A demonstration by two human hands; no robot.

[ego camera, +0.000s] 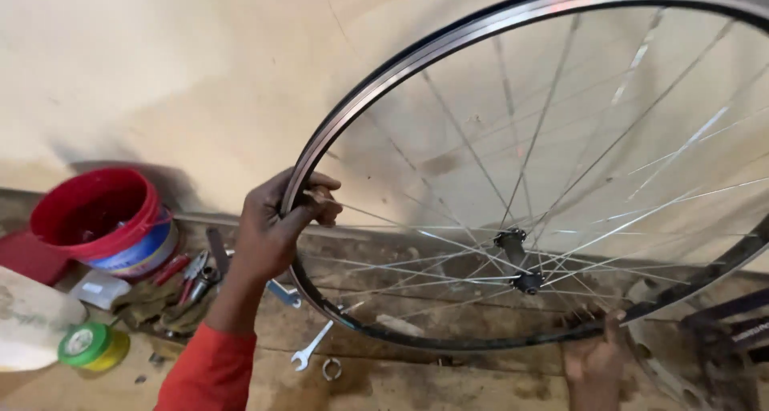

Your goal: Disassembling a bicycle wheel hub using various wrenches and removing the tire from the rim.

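Cut-off wheel, half-seen hand, blurred bench clutter

The bicycle wheel runs off the top and right edges, so part of its rim is lost. The right hand is cut by the bottom edge; only fingers and part of the palm show. The left hand hides the stretch of rim it grips. The pliers and small tools beside the red bucket are too blurred to tell apart. A pale object is cropped at the left edge.

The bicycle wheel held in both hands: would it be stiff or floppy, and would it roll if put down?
The bicycle wheel is probably stiff and light: metal rim, thin taut spokes, no tyre. The left hand and right hand grip its rim. Set on edge, it would likely roll or tip.
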